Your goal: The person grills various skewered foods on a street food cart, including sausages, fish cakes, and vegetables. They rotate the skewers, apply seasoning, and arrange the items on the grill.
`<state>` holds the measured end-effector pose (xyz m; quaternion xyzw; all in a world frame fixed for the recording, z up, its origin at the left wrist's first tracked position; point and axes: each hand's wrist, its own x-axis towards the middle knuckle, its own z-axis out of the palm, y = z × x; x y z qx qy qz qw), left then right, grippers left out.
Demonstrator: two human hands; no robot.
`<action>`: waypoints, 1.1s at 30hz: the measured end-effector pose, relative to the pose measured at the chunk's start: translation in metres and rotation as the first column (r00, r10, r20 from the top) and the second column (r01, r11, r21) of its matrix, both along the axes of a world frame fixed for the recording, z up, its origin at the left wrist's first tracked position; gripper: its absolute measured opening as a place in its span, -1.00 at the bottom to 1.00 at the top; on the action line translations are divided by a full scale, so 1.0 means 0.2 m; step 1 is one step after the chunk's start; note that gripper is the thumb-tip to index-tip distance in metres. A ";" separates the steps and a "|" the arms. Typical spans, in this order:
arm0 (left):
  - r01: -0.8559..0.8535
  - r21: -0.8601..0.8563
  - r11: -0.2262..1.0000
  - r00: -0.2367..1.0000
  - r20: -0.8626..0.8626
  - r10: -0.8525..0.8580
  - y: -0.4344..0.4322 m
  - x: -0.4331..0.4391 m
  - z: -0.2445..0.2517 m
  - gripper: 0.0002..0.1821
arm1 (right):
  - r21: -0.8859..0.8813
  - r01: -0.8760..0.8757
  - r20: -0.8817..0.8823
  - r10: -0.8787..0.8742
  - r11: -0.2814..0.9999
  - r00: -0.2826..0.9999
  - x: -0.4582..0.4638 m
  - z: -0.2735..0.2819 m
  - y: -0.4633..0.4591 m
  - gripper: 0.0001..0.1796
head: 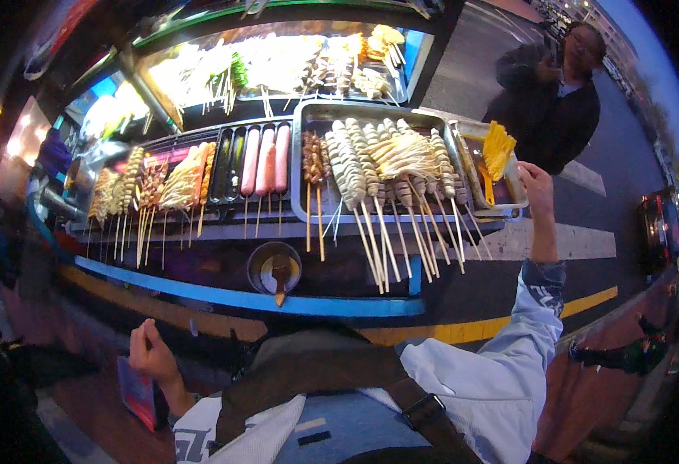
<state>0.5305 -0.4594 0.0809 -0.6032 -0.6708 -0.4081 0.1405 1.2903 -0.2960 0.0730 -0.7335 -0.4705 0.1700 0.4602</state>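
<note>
At the right, my right hand (538,187) pinches a skewer of folded yellow food (498,152); its stick is mostly hidden by my fingers. The food hangs over a metal sauce tray (522,200), where a brush with a yellow handle (486,185) leans in dark liquid. My left hand (153,355) is low at the left, away from the cart, with curled fingers and nothing visible in them. In front of me, a steel tray (299,197) holds grey spiral-cut skewers (348,165), a bundle of enoki mushrooms (406,155) and brown meat skewers (311,162).
Pink sausages (267,165) lie in a grooved roller plate, beside more skewers (183,177) on a grill. A bowl with a basting brush (280,275) stands near the blue rail (339,304). Lit skewers (270,64) fill the case behind. A person (554,98) stands at the right.
</note>
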 end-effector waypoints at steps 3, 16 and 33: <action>-0.028 -0.029 0.999 0.999 -0.039 0.027 -0.01 -0.08 0.00 -0.87 | 0.015 0.002 -0.018 -0.002 1.000 1.000 -0.19 0.11 -0.01 -0.72; -0.048 0.081 0.996 0.984 0.178 0.032 -0.09 -0.99 -0.21 -0.86 | -0.164 -0.077 0.774 0.177 0.983 0.608 -1.37 0.05 -0.05 -0.76; 0.094 -0.080 0.992 0.920 0.389 -0.056 0.20 -1.68 -0.28 -0.88 | 0.041 -0.704 -0.090 0.705 0.709 0.704 -3.91 -0.30 -0.41 -0.60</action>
